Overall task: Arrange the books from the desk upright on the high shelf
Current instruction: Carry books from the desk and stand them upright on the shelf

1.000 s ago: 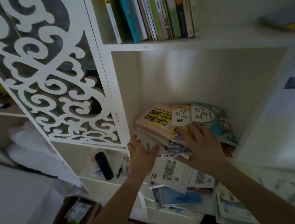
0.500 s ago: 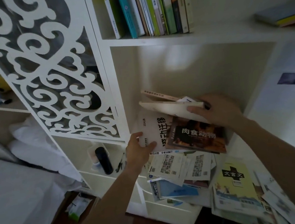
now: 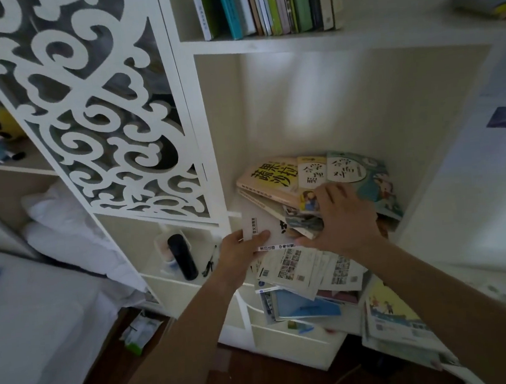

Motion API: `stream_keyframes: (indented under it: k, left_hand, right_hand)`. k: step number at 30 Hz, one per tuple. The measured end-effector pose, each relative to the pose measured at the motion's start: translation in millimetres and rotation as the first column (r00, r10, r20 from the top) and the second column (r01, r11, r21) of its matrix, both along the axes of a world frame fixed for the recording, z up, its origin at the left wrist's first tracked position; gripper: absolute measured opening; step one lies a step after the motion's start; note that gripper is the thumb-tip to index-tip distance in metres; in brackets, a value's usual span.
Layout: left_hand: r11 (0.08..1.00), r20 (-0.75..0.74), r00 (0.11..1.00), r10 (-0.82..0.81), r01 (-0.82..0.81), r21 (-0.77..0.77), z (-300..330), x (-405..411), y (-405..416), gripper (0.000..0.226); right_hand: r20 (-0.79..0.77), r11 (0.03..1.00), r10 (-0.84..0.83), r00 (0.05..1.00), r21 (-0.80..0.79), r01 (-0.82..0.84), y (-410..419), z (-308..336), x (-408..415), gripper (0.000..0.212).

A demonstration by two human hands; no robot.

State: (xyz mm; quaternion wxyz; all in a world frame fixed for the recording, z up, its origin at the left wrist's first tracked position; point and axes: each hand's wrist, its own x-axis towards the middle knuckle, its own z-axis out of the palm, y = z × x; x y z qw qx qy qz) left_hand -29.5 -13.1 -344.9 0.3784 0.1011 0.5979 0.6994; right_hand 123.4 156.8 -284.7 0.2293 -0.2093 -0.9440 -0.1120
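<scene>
A: What's the room like?

B: Dim. A white shelving unit with a scroll-cut panel on the left, a wood floor below, pale bedding at the left.

A: And the books?

B: A leaning stack of books lies in the open cubby above the worktop, which is strewn with leaflets. On the high shelf, a row of books stands upright.

A: The hands?

B: The left hand holds the corner of a white book, thumb on top and fingers curled beneath. The right hand curls its fingers round the front edge of the stack.

A: Anything else?

B: A black bottle stands in the side nook.
</scene>
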Motion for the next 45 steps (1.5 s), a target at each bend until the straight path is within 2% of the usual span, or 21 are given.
stream_keyframes:
  k: [5, 9, 14, 20, 22, 26, 28, 33, 38, 42, 45]
  left_hand:
    - [0.994, 0.031, 0.999, 0.025, -0.028, 0.107, -0.3, 5.2, -3.9, 0.036]
    - [0.992, 0.025, 0.999, 0.026, -0.029, 0.12, -0.4, 6.5, -6.3, 0.04]
    - [0.988, 0.092, 0.994, 0.053, -0.065, 0.137, 0.4, 15.2, -6.0, 0.036]
    - [0.972, 0.262, 0.962, 0.078, -0.132, 0.194, 2.1, 33.9, -0.6, 0.044]
    - [0.974, 0.227, 0.971, 0.081, -0.125, 0.189, 10.5, 34.9, 1.5, 0.041]
    - [0.975, 0.116, 0.991, 0.069, -0.092, 0.204, 32.4, 29.0, -15.6, 0.033]
    - [0.977, 0.074, 0.995, 0.065, -0.078, 0.199, 38.2, 28.4, -27.3, 0.033]
    - [0.974, 0.071, 0.993, 0.095, -0.108, 0.2, 44.1, 33.9, -38.1, 0.034]
    - [0.936, 0.049, 0.961, 0.272, -0.276, 0.219, 58.8, 35.2, -56.7, 0.028]
    - [0.905, -0.077, 0.918, 0.389, -0.365, 0.217, 83.9, 48.7, -65.0, 0.022]
    - [0.875, -0.205, 0.862, 0.464, -0.41, 0.256, 120.3, 54.9, -75.7, 0.021]
  right_hand:
    - [-0.055, 0.999, -0.012, 0.998, -0.049, 0.009, 1.8, -5.4, -2.9, 0.099]
    - [-0.031, 0.995, -0.079, 0.996, -0.068, 0.076, -1.2, -14.7, -7.6, 0.105]
    - [0.084, 0.998, -0.064, 0.994, 0.032, 0.062, 0.5, -9.2, -6.7, 0.099]
    - [0.254, 0.99, -0.033, 0.967, 0.142, -0.003, -1.3, -3.5, -12.6, 0.085]
    - [0.261, 0.981, 0.001, 0.965, 0.187, -0.052, 5.6, 0.1, -8.7, 0.075]
    - [0.127, 0.978, 0.066, 0.99, 0.187, -0.09, 23.3, 24.4, -9.2, 0.062]
    - [0.091, 0.985, 0.049, 0.995, 0.159, -0.063, 26.7, 42.7, -11.0, 0.061]
    - [0.139, 0.994, -0.016, 0.99, 0.113, 0.0, 37.2, 51.8, -14.6, 0.065]
    - [0.153, 0.981, 0.065, 0.986, 0.171, -0.091, 27.2, 19.4, -5.2, 0.068]
    - [0.135, 0.994, 0.045, 0.99, 0.09, -0.057, 22.6, 3.0, -5.1, 0.068]
    - [0.175, 0.998, 0.036, 0.984, 0.04, -0.043, 19.4, 3.0, -6.0, 0.071]
